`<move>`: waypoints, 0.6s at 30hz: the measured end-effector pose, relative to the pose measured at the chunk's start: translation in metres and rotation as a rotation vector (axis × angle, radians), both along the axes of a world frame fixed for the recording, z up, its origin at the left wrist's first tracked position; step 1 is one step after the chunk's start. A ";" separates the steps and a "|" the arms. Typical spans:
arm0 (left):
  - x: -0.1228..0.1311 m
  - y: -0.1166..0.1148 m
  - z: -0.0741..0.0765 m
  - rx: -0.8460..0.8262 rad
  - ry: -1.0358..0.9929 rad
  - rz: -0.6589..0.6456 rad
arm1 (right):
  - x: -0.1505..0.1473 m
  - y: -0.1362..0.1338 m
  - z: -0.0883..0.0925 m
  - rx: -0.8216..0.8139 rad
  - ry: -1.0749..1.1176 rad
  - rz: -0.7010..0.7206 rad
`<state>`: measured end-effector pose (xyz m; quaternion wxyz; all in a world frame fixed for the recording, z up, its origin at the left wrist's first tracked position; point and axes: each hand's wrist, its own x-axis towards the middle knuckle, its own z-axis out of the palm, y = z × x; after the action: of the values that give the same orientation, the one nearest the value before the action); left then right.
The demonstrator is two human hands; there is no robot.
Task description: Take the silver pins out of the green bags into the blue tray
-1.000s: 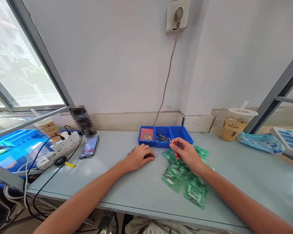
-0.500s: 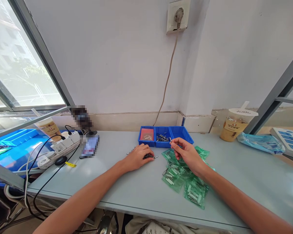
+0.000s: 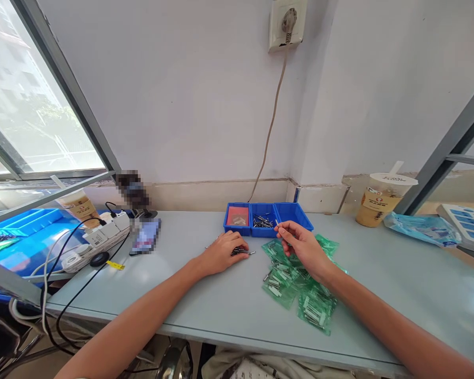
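Note:
My left hand (image 3: 226, 252) rests on the table with its fingers curled over several small dark metal pins (image 3: 240, 252), some of which poke out past the fingertips. My right hand (image 3: 300, 245) is raised above a pile of green plastic bags (image 3: 282, 287) and pinches one thin, light metal pin (image 3: 277, 225) between thumb and index finger. Behind the hands sits a blue three-section bin (image 3: 270, 231). A red packet (image 3: 237, 216) lies in its left section, loose dark pins (image 3: 263, 221) fill part of the middle one, and the right section looks bare.
To the left, a phone (image 3: 145, 236) lies near a power strip (image 3: 98, 239) with cables and a blue tray (image 3: 35, 242). At the right are a drink cup (image 3: 384, 200), a light blue packet (image 3: 421, 230) and a white box (image 3: 466, 223). A wall socket (image 3: 287, 23) is above.
My right hand still pinches the pin, which now stands more upright. The left hand stays over its pins, and the view has shifted very slightly.

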<state>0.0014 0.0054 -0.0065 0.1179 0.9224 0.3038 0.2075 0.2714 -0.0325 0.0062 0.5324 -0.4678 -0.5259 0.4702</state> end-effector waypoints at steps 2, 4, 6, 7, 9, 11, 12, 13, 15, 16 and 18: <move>0.000 -0.001 0.001 0.001 0.001 0.000 | -0.001 -0.001 0.001 -0.009 -0.004 0.000; 0.000 -0.001 0.001 0.000 0.002 0.001 | -0.002 -0.002 0.003 -0.020 -0.011 0.003; 0.000 0.000 0.001 -0.002 0.007 0.002 | -0.003 -0.003 0.004 -0.027 -0.013 0.004; 0.000 0.000 0.001 -0.002 0.009 0.002 | -0.003 -0.003 0.004 -0.028 -0.012 0.005; 0.000 0.001 0.000 -0.002 0.014 0.001 | -0.002 -0.003 0.004 -0.025 -0.008 0.006; 0.000 0.001 0.000 -0.003 0.013 0.001 | -0.002 -0.002 0.004 -0.022 -0.004 0.005; 0.000 0.001 0.000 -0.004 0.013 0.002 | -0.001 -0.001 0.003 -0.019 -0.003 0.004; 0.000 0.001 0.000 -0.005 0.012 0.004 | -0.001 -0.001 0.003 -0.016 -0.004 0.002; 0.000 0.000 0.001 -0.008 0.011 0.005 | 0.000 0.000 0.002 -0.005 -0.011 -0.001; 0.000 0.000 0.001 -0.010 0.010 0.005 | 0.000 0.000 0.002 0.003 -0.017 -0.003; -0.001 0.000 0.002 -0.010 0.007 0.001 | 0.001 0.000 0.001 0.017 -0.029 -0.006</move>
<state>0.0009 0.0050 -0.0047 0.1215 0.9223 0.3058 0.2028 0.2725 -0.0329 0.0075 0.5304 -0.4715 -0.5360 0.4572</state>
